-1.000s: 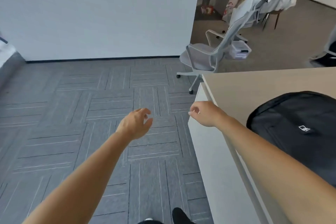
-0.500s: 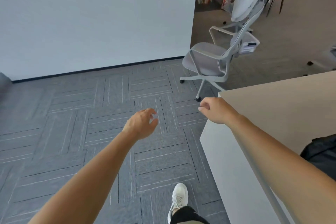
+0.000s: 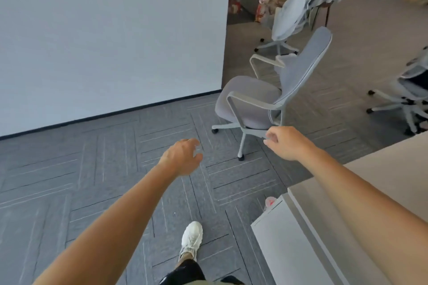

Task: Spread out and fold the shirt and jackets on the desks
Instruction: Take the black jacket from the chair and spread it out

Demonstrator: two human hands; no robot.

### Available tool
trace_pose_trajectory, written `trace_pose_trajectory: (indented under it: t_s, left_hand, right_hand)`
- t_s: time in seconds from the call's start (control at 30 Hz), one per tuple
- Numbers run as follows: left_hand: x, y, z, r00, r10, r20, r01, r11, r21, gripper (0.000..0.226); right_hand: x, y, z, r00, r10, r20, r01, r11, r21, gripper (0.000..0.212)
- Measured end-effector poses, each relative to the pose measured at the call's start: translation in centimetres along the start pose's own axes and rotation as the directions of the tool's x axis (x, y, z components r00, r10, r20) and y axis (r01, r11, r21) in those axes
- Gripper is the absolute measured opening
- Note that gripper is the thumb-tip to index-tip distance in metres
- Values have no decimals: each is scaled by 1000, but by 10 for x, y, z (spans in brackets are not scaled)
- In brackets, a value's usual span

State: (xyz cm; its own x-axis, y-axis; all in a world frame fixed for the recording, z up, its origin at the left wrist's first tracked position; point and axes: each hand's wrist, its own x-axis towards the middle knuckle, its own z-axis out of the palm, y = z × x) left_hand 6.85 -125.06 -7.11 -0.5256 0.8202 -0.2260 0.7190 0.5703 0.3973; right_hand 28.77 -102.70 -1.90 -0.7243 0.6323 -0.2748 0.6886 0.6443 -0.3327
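Observation:
A pale light-blue garment (image 3: pixel 298 4) hangs over the back of a far office chair at the top right. My left hand (image 3: pixel 183 159) is stretched out over the carpet, fingers loosely curled, holding nothing. My right hand (image 3: pixel 284 143) reaches forward near the base of a grey office chair (image 3: pixel 273 99), fingers loosely curled and empty. A beige desk (image 3: pixel 375 187) fills the lower right, beneath my right forearm; no garment shows on the part in view.
A white wall (image 3: pixel 111 30) closes the left side. Grey patterned carpet (image 3: pixel 92 180) covers the floor ahead. Another white chair (image 3: pixel 410 97) stands at the right edge. My white shoe (image 3: pixel 191 240) steps forward at the bottom. Boxes and bags sit under a far desk.
The view has moved forward and right past the desk corner. The black backpack on the desk has dropped out of view. The grey chair is nearer, and both hands stay empty.

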Motion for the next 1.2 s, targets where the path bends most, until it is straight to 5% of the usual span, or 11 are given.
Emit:
trace_pose_trajectory:
  t_s: [0.33,0.6,0.97,1.2]
  left_hand:
    - [242,97,-40,915,356,188,-360,933,-15,43]
    - [393,216,-19,833,496,246,-512,859,0,52]
    - [561,390,0,834,486,262,-455,874,-172,73]
    - [665,448,24,815,344,466,-119,887,-447,97]
  right_hand:
    - [87,66,-86,912,383,-144,-355,916,186,40]
    - [164,182,-113,814,515,-269,-414,838,355,42]
    - [324,315,-214,854,435,-284,-333,878,344,42]
    - [452,372,-283,937,296,-186,-284,955,87,58]
